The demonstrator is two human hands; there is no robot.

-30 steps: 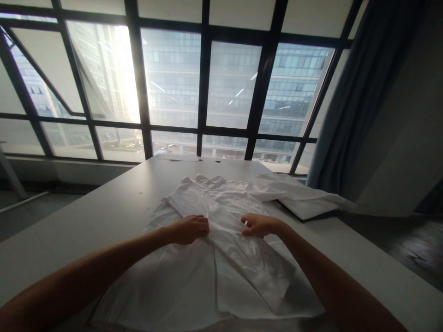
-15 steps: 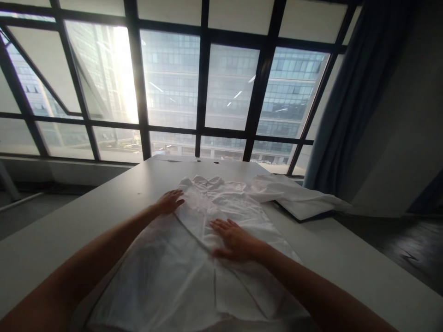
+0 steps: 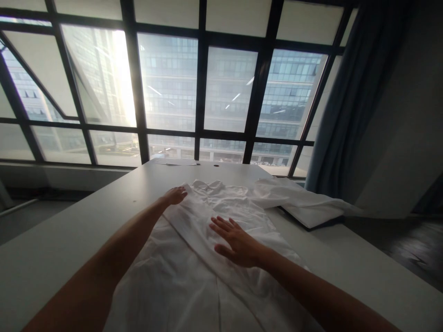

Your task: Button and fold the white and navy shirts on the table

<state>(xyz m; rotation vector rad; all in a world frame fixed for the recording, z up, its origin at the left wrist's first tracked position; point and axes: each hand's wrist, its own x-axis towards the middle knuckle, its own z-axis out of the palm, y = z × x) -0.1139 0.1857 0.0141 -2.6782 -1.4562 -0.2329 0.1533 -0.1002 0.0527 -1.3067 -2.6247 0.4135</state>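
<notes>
A white shirt (image 3: 194, 258) lies spread on a grey table (image 3: 69, 240), collar toward the window. My left hand (image 3: 176, 195) rests at the shirt's left shoulder near the collar, fingers extended and flat. My right hand (image 3: 235, 242) lies palm down on the middle of the shirt with fingers spread. One sleeve (image 3: 294, 198) trails off to the right over a dark flat object. Neither hand holds anything.
A dark flat board or folder (image 3: 311, 220) lies under the sleeve at the table's right edge. A sheet of paper (image 3: 175, 162) sits at the far edge. Large windows (image 3: 207, 87) stand behind; a blue curtain (image 3: 349, 101) hangs at right.
Both hands let go of the shirt's front fold and opened flat. The left hand slid up to the shoulder; the right moved to the shirt's middle. The view shifted slightly.
</notes>
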